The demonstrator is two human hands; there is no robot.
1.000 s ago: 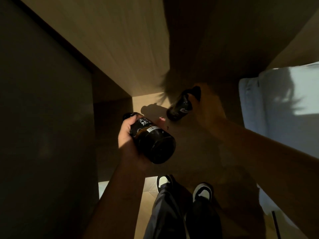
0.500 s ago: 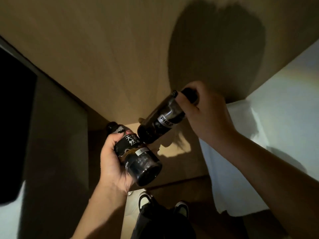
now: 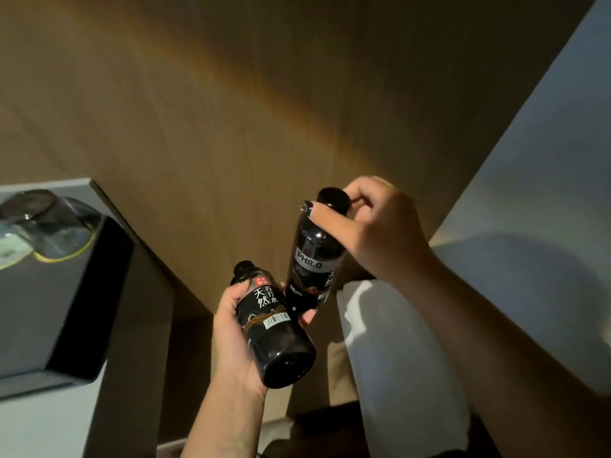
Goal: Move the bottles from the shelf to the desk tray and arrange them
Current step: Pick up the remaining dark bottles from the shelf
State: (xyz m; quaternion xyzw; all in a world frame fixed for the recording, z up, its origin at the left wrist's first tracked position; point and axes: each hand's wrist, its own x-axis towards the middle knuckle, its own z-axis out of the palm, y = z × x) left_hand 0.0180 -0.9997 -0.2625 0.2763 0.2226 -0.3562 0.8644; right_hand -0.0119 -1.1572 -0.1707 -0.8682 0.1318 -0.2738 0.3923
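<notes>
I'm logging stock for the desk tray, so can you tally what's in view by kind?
Dark bottles: 2, one gripped by the left hand (bottle), one held at the cap by the right hand (bottle)
Glass tumblers: 1, on the dark tray
Trays: 1
Total: 4

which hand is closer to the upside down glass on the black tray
Left. The left hand, gripping a bottle, is nearest the glass; the right hand holds its bottle farther right.
</notes>
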